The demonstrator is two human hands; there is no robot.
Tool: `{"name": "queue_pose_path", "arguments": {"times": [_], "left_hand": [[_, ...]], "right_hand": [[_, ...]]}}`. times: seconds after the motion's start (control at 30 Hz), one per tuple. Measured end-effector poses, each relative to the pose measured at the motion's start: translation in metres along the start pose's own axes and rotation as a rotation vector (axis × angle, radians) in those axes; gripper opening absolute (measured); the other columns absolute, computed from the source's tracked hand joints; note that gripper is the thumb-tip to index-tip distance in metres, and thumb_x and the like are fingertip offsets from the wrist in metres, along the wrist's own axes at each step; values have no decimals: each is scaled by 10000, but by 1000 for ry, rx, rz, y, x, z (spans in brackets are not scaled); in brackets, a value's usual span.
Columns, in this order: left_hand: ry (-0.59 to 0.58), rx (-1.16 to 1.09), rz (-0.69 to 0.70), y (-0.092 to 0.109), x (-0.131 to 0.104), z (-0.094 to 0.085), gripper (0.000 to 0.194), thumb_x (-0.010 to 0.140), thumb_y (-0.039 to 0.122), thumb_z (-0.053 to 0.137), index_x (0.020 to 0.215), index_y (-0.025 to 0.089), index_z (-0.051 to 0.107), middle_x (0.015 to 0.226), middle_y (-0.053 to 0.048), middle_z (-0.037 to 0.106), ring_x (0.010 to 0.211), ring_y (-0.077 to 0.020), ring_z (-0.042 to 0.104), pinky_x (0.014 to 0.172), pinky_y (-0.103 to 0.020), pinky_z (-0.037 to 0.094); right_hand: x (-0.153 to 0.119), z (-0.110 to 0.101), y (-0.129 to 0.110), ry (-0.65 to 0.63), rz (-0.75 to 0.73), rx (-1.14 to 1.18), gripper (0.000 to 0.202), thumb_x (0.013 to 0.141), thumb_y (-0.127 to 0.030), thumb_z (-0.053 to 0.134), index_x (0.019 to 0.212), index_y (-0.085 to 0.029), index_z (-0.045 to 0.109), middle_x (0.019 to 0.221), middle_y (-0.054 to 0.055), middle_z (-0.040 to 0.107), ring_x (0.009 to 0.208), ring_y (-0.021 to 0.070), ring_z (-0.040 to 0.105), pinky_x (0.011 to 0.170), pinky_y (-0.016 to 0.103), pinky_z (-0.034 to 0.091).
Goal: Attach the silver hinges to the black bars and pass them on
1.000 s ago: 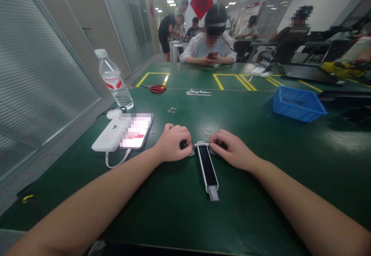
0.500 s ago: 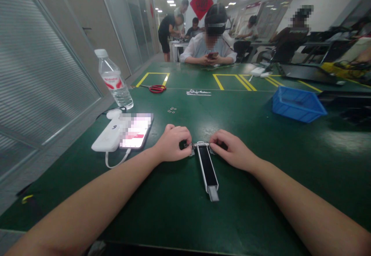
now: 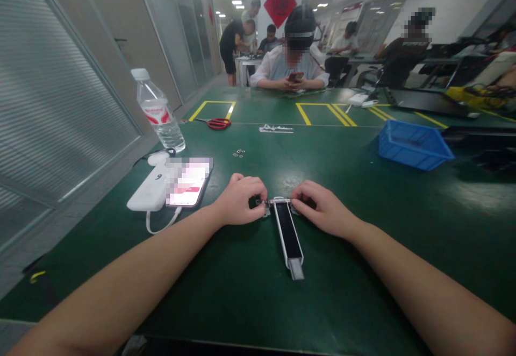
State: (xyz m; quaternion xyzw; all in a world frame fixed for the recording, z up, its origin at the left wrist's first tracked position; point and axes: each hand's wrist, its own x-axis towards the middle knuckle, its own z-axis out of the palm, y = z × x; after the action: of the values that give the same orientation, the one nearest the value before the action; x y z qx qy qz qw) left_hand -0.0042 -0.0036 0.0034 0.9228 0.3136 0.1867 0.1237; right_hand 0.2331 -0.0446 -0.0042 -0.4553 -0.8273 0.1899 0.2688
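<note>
A long narrow device (image 3: 288, 232) lies on the green table between my hands, with a black face, a white frame and a grey tab at its near end. A thin metal crossbar (image 3: 278, 201) runs across its far end. My left hand (image 3: 243, 201) is closed, its thumb and fingers pinching the crossbar's left end. At the right end my right hand (image 3: 320, 205) pinches too, fingers curled. Small metal pieces show under the fingertips of both hands, but their shape is partly hidden.
Left of my hands lie a phone (image 3: 190, 184) and a white power bank (image 3: 145, 186), near a water bottle (image 3: 161, 114). Farther off are small metal rings (image 3: 239, 152), red-handled scissors (image 3: 219, 123) and white strips (image 3: 276, 129). A blue bin (image 3: 415, 145) stands right; a person (image 3: 292, 71) sits opposite.
</note>
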Motion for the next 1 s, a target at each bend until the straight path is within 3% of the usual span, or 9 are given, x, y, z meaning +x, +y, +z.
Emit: {"name": "queue_pose_path", "arguments": {"times": [0.7,1.0], "left_hand": [[5,-115,-17,-2,0,0,83,735,236,571,791,179,593,821,21,637,751,-141,585,817,-344,279],[2,-195,-22,-3,0,-2,88,750,254,578,801,187,604,787,23,634,722,-131,594,823,-338,354]], "right_hand": [[0,-1,-1,-8,2,-6,94,895,-215,498,848,-196,577,811,41,565,747,167,520,691,315,417],[0,-1,-1,-8,6,5,92,890,-205,502,846,-187,581,814,44,561,749,170,522,685,318,417]]}}
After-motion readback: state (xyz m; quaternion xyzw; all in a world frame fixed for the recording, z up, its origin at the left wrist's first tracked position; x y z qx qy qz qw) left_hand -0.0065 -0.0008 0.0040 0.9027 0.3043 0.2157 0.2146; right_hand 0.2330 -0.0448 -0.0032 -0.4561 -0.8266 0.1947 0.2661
